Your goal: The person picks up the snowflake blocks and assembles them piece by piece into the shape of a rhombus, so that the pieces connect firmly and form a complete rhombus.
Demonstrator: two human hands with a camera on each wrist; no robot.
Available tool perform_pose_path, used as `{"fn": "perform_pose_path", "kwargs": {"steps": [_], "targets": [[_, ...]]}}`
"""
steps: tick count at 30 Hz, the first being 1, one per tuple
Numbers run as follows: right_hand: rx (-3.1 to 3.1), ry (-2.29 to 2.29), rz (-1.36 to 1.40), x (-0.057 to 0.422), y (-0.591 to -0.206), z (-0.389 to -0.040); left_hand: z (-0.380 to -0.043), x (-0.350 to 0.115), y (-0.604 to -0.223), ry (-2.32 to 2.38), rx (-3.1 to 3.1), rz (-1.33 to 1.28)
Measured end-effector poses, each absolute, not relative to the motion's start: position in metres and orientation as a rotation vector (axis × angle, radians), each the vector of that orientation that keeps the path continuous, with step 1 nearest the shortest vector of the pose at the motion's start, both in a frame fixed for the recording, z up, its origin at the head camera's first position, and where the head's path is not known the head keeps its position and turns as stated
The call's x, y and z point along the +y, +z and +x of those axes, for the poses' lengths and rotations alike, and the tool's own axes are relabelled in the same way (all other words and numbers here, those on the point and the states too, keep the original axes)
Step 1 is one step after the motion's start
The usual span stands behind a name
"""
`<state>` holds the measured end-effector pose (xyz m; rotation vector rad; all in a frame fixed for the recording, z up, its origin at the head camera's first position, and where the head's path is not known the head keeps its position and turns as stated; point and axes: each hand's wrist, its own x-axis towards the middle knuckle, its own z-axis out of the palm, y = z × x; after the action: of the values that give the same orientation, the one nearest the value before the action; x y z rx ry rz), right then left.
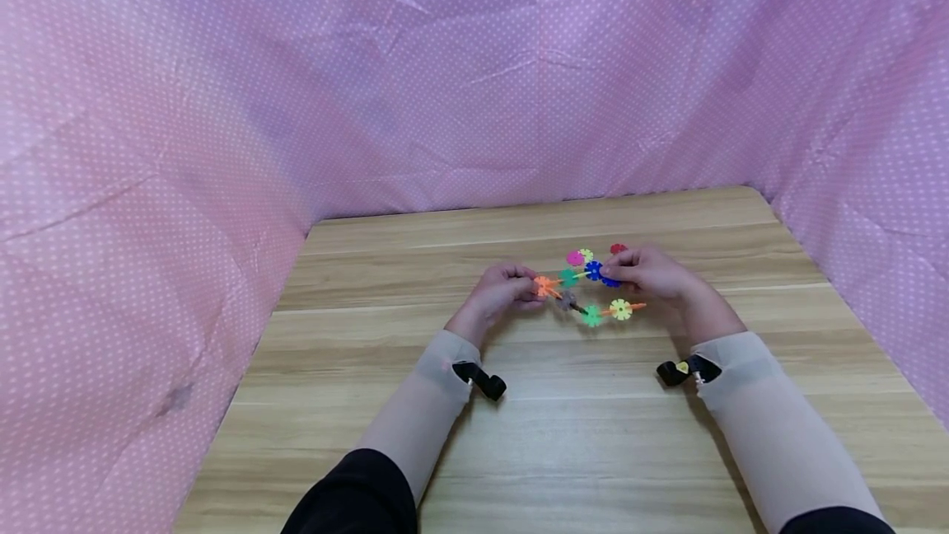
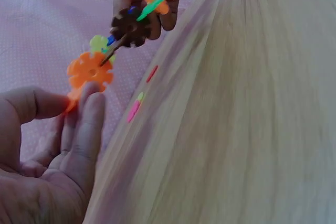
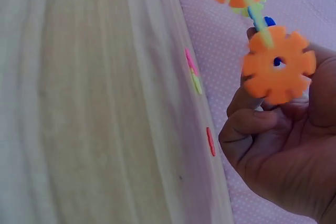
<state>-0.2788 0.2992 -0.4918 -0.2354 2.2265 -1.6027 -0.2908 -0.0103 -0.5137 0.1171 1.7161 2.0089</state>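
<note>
Several notched plastic snowflake discs are slotted together into a bent chain, held above the table between both hands. My left hand (image 1: 504,291) pinches an orange disc (image 1: 544,286) at the chain's left bend, thumb against fingers. My right hand (image 1: 656,272) pinches the chain at a blue disc (image 1: 594,271) on the far strand. A teal disc (image 1: 567,278) sits between these two. The near strand runs through a brown-grey disc (image 1: 567,301), a green disc (image 1: 591,316) and a yellow disc (image 1: 620,309) to an orange disc (image 3: 279,65) at its free end.
Behind the chain, a pink disc (image 1: 575,258) and a pale yellow disc (image 1: 586,255) lie together on the wooden table (image 1: 563,435). A red disc (image 1: 618,248) lies beyond my right fingertips. Pink dotted cloth (image 1: 445,64) hangs around the table's back and sides.
</note>
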Motion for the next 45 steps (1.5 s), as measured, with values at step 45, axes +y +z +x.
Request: {"fn": "perform_pose_path", "kwargs": {"steps": [45], "targets": [[2.488, -1.433, -0.405, 0.252, -0.498, -0.272, -0.283, 0.001, -0.525, 1.81, 2.258, 0.307]]}}
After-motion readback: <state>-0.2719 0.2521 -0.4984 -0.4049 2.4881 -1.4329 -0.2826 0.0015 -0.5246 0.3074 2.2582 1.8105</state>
